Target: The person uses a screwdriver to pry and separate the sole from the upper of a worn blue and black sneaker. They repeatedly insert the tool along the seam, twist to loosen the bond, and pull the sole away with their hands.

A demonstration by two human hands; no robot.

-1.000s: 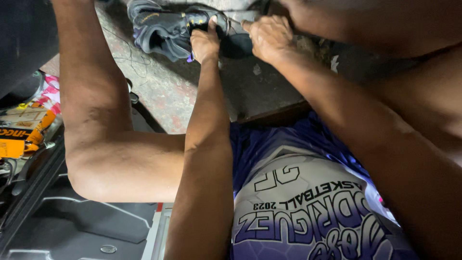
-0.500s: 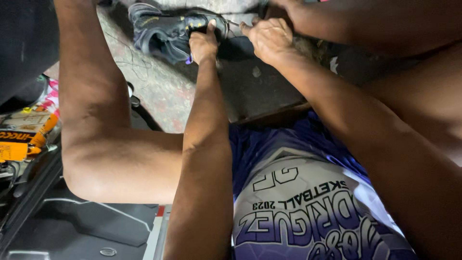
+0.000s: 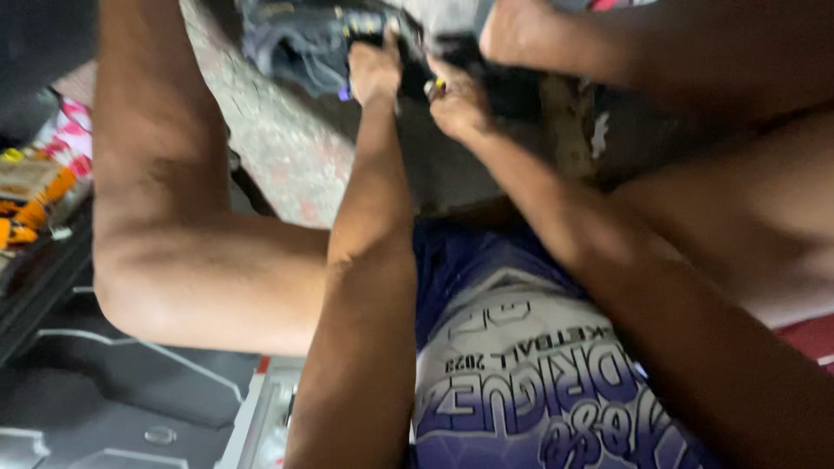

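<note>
We look down past our own lap at both arms stretched forward. Our left hand has its fingers curled shut on a dark shoe, pinching the part of it nearest us. The shoe lies at the far tip of those fingers and spreads away to their left, resting on a speckled stone slab. Our right hand sits just right of the left one, fingers bent closed around a small dark piece that touches the shoe; the blur keeps us from telling what that piece is. A bit of yellow shows at these fingers.

Beyond our right fingers, another person's hand comes in from the right, resting on the same dark bundle. Whether it grips is unclear.

Nearer us than the fingers lie our knee and a purple and white jersey. Far to the left of the fingers sit yellow and orange packets.
</note>
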